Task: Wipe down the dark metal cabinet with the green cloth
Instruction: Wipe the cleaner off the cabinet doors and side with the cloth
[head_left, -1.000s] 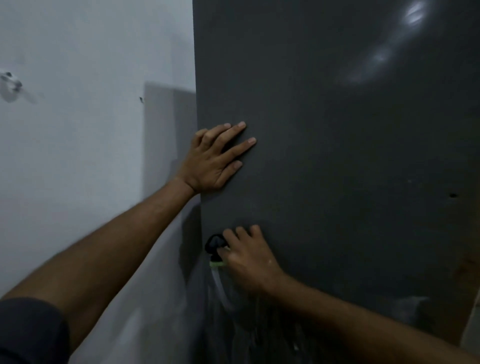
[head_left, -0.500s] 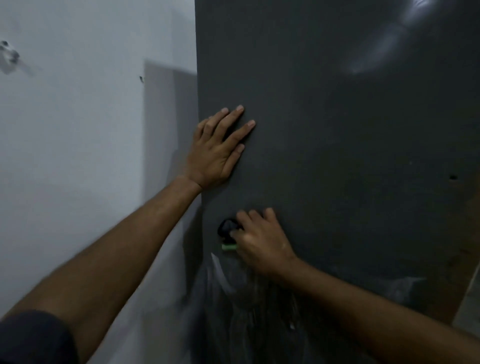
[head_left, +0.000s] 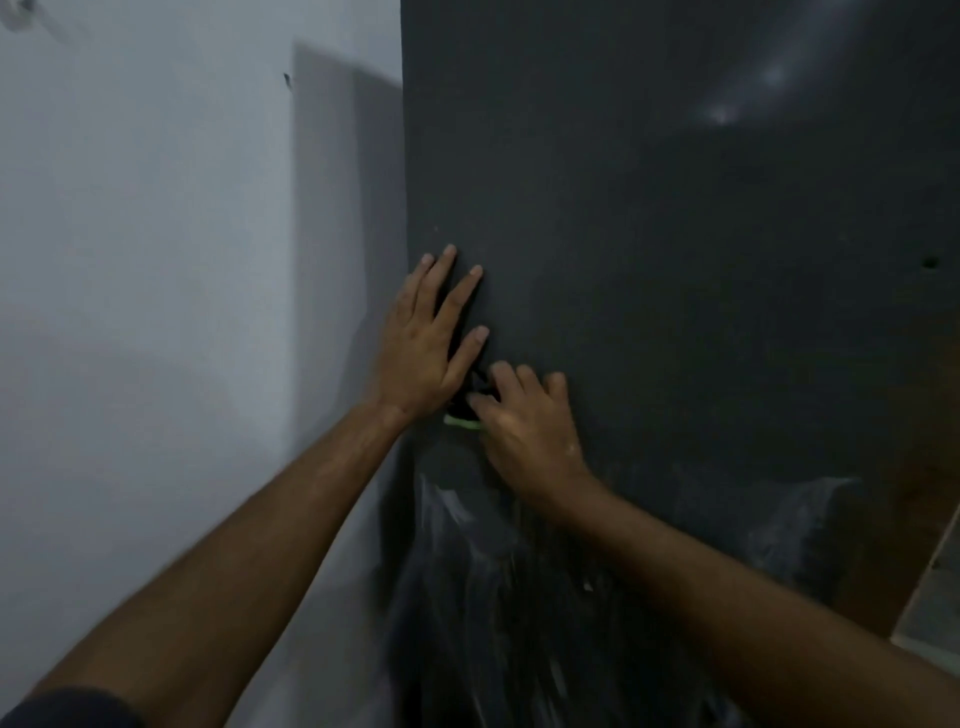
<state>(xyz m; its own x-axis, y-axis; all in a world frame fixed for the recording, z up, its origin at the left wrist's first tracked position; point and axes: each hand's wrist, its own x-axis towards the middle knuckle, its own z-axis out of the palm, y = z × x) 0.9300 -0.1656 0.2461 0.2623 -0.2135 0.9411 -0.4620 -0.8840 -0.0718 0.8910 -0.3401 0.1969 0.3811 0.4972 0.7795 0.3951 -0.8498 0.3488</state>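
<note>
1. Cabinet (head_left: 675, 260) is the dark metal panel filling the right half of your view; it stands upright, its long axis vertical, its flat face turned toward you and its left edge running straight down beside the wall (head_left: 156, 260).
2. Nearest you, both bare forearms reach up and forward from the bottom corners, with a dark sleeve (head_left: 67, 709) showing at your left shoulder.
3. Low on the panel, beneath your right wrist, pale streaks and smears (head_left: 467, 519) spread across the metal.
4. Your right hand (head_left: 524, 431) lies against the panel with its fingers curled over a small wad; the green cloth (head_left: 462, 422) shows only as a thin bright strip at your thumb, with something dark bunched just above it. The strip runs roughly level, pointing left toward the cabinet's edge. Most of the cloth is hidden under the hand, so its full shape cannot be told.
5. Your left hand (head_left: 431, 343) sits just above and left of the right, palm flat on the panel near its left edge, fingers straight, spread and pointing up, holding nothing. Its little finger comes close to your right fingertips.
6. Farther up, soft light reflections (head_left: 727, 109) glow on the metal, and a small dark hole (head_left: 930, 261) marks the right side.
7. At the lower right, a brown surface (head_left: 924, 493) borders the panel.
</note>
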